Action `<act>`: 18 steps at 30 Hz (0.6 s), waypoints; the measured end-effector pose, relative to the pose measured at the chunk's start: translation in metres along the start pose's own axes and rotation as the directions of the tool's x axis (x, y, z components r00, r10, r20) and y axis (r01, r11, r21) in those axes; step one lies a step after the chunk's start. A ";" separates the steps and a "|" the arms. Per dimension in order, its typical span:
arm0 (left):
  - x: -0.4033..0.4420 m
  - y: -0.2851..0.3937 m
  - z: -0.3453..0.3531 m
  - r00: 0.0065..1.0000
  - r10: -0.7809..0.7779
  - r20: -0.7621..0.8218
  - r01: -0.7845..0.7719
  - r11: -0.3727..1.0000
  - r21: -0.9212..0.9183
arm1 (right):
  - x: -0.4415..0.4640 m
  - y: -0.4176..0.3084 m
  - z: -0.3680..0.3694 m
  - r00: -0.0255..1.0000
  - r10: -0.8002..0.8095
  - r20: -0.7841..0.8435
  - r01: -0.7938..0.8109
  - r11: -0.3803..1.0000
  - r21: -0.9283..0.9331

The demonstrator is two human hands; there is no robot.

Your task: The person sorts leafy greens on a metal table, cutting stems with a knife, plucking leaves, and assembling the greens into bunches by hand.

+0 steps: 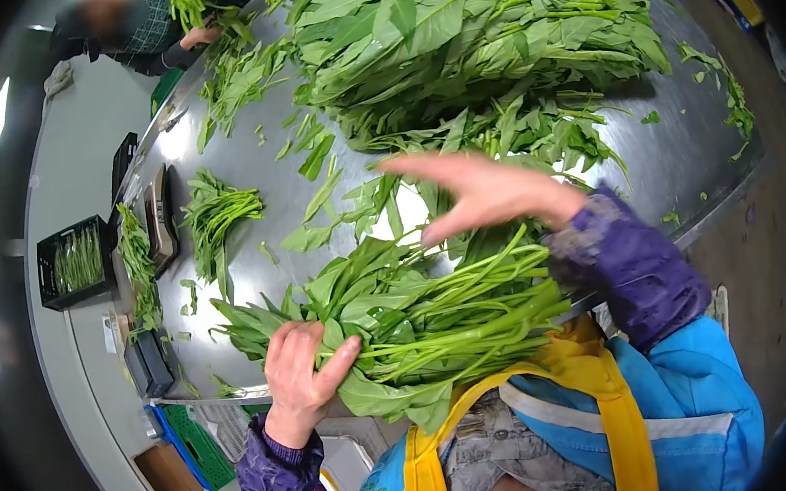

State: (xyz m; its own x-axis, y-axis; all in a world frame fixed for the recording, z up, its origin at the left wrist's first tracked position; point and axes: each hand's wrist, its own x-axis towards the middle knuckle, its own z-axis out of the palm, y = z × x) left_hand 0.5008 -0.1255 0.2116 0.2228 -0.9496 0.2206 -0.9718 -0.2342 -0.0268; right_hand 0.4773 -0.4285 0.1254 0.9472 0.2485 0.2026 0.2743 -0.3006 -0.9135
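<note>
A loose bunch of leafy green stalks [446,320] lies at the near edge of the metal table, leaves toward the left and stems toward the right. My left hand [303,370] is wrapped round its leafy end, thumb on top. Above the stems, my right hand [486,190] is held with thumb and fingers apart and nothing between them. Beyond it rises a large pile of the same greens [487,41]. A smaller bunch [217,214] rests on the table to the left.
Loose leaves are scattered over the metal table [294,184]. At the left stand a scale [162,219], a black crate [77,264] with greens and a dark grey box [148,362]. A co-worker's hand [200,36] is near greens at the upper left.
</note>
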 end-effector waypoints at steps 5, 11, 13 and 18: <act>-0.010 -0.006 0.008 0.968 -0.252 -0.013 0.238 0.931 -0.276 | 0.008 0.018 0.027 0.975 0.023 0.220 -0.064 0.981 0.184; -0.021 -0.001 0.013 0.892 -0.439 0.106 0.443 0.802 -0.401 | -0.069 0.074 -0.054 0.870 0.430 -0.242 -0.493 0.730 -0.474; -0.034 -0.007 0.018 0.805 -0.573 0.156 0.567 0.663 -0.489 | -0.081 0.069 -0.081 0.781 0.559 -0.279 -0.614 0.607 -0.504; -0.031 -0.009 0.019 0.755 -0.627 0.194 0.624 0.594 -0.508 | -0.061 0.021 -0.046 0.939 0.112 -0.326 -0.277 0.806 -0.523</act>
State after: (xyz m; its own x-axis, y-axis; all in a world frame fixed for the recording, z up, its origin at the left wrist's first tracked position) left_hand 0.5042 -0.0975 0.1865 0.7920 -0.6105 -0.0060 -0.4777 -0.6257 0.6167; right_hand 0.4327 -0.4923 0.1097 0.9740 -0.1003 0.2031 0.0451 -0.7926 -0.6080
